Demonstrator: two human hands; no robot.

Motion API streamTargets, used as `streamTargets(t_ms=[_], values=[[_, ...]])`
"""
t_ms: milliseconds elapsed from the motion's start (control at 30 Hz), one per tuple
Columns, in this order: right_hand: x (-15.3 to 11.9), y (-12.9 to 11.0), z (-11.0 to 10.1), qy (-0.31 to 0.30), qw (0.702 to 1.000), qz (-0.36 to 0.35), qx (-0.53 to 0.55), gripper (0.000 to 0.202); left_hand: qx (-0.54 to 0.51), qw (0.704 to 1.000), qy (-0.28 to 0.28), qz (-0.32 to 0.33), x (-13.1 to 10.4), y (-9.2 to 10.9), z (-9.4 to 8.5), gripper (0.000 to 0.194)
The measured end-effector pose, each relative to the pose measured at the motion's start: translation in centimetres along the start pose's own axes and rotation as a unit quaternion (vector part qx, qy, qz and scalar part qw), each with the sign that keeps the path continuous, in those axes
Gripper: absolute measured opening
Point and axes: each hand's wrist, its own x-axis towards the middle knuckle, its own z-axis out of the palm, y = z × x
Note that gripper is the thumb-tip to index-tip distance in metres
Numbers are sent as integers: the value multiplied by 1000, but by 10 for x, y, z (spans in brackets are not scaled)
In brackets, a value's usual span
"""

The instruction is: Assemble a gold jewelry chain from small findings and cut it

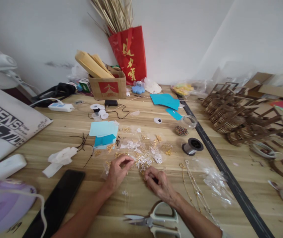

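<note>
Left hand [118, 172] rests on the wooden table [69, 132], fingers curled, thumb and forefinger drawn together at the near edge of a heap of small silver and gold jewellery findings [143, 158]; whether a piece is caught between them cannot be told. Right hand [159, 183] lies just beside it, palm down, fingers bent and closed over something dark, too small to name. Findings lie spread among clear plastic bags in the middle of the table, touching both hands' fingertips. Gold chains [193, 185] run along the table just right of the right hand. White-handled scissors [156, 219] lie near the table's front edge, between the forearms. Black phone [57, 201] lies left of the left forearm, crumpled white tissue [59, 160] beyond it. Wire spool [192, 146] and small dish of beads [181, 131] stand farther back on the right. Pale blue cards [104, 132] sit behind the heap.
</note>
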Motion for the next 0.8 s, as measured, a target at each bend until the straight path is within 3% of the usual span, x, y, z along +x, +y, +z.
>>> streamTargets(t_ms=[300, 800], values=[[1, 2, 0, 2, 1000, -7, -4, 14, 26, 999, 11, 31, 2, -1, -3, 9], [1, 3, 1, 6, 1000, -8, -1, 18, 40, 999, 10, 28, 3, -4, -2, 10]])
